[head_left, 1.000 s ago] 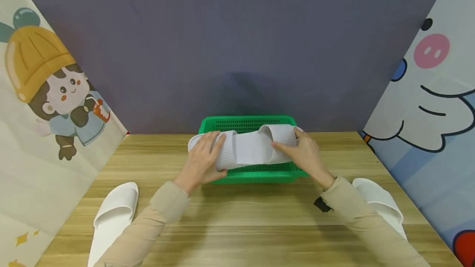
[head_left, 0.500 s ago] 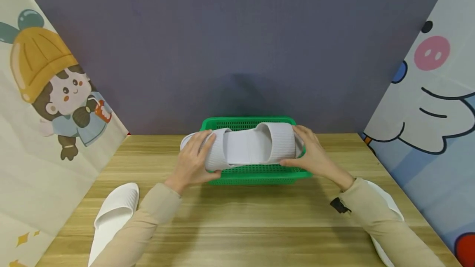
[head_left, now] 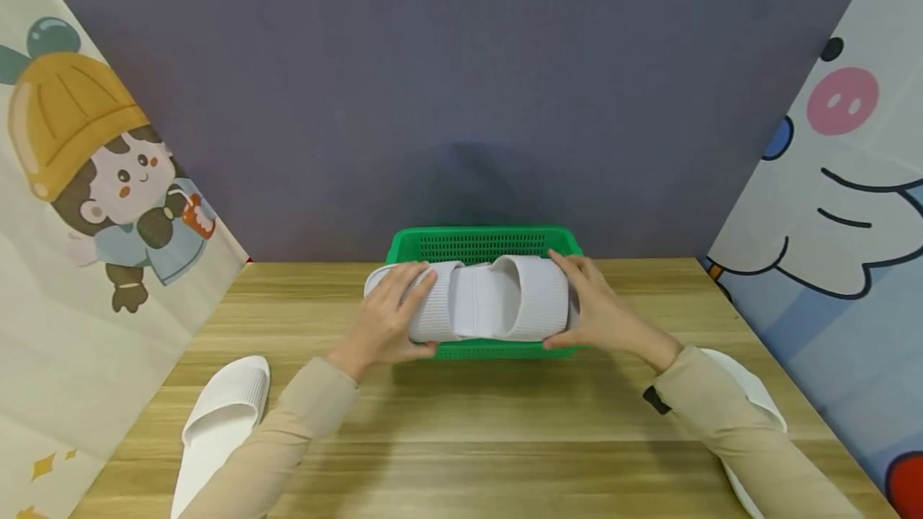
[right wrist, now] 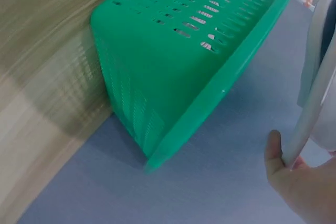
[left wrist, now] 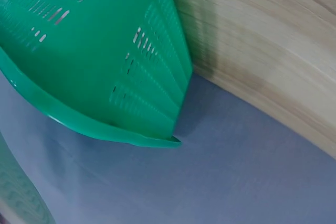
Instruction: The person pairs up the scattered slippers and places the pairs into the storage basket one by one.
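Observation:
Two white slippers with ribbed straps lie heel over heel above the green basket [head_left: 483, 232], toes pointing outward. My left hand [head_left: 382, 323] grips the left slipper [head_left: 435, 303] around its strap, thumb low on the near side. My right hand [head_left: 606, 312] holds the right slipper [head_left: 546, 299] by its toe end, fingers at the far side and thumb at the near side. The right wrist view shows the thumb and part of the right hand [right wrist: 307, 187] on a slipper edge [right wrist: 310, 103]. The slippers cover much of the basket's inside in the head view.
One white slipper [head_left: 216, 419] lies on the wooden table [head_left: 461, 439] at left. Another slipper [head_left: 750, 387] at right is partly hidden by my sleeve. A dark wall [head_left: 461, 86] stands behind the basket, with cartoon-printed panels on both sides.
My right hand has shifted from the right slipper's strap to its toe end. The two slippers now overlap more and sit slightly nearer, over the basket's front rim.

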Tool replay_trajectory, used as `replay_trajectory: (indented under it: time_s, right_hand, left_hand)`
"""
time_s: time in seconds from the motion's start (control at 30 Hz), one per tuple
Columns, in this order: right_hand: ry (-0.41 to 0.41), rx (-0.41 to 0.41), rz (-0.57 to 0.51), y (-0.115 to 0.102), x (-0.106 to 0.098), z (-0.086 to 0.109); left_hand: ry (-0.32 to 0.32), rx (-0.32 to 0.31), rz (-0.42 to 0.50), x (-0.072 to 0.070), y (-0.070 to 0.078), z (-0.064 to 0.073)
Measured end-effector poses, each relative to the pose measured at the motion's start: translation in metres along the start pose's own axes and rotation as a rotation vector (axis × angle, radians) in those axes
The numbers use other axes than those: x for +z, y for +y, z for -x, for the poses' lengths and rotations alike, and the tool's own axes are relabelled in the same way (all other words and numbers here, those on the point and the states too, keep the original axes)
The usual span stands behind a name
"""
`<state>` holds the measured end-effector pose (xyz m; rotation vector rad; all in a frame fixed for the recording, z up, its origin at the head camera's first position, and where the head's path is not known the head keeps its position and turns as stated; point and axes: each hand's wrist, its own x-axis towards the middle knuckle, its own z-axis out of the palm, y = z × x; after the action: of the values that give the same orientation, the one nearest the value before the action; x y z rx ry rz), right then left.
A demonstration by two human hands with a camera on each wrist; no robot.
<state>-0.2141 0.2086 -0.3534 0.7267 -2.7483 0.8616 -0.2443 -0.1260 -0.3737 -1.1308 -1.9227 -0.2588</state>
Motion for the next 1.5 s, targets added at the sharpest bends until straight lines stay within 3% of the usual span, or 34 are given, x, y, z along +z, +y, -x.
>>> replay_trajectory:
  time_s: [0.23,0.43,0.67,0.9,1.5]
  right_hand:
    - [0.022,-0.083,0.101,-0.006,0.0,-0.004]
    - [0.053,-0.122,0.081,-0.012,0.002,-0.007]
    - [0.125,-0.191,0.073,-0.012,0.008,-0.007]
    - [0.16,-0.202,0.078,-0.012,0.01,-0.005]
    - [0.15,-0.191,0.102,-0.018,0.011,-0.002]
  left_hand:
    - [-0.008,0.016,-0.003,0.0,0.004,-0.004]
    - [-0.051,0.045,-0.007,0.003,0.008,-0.008]
    - [-0.101,0.022,-0.042,0.001,0.013,-0.012]
    - [-0.142,0.028,-0.051,0.001,0.015,-0.017]
    - [-0.147,0.03,-0.052,0.003,0.017,-0.018]
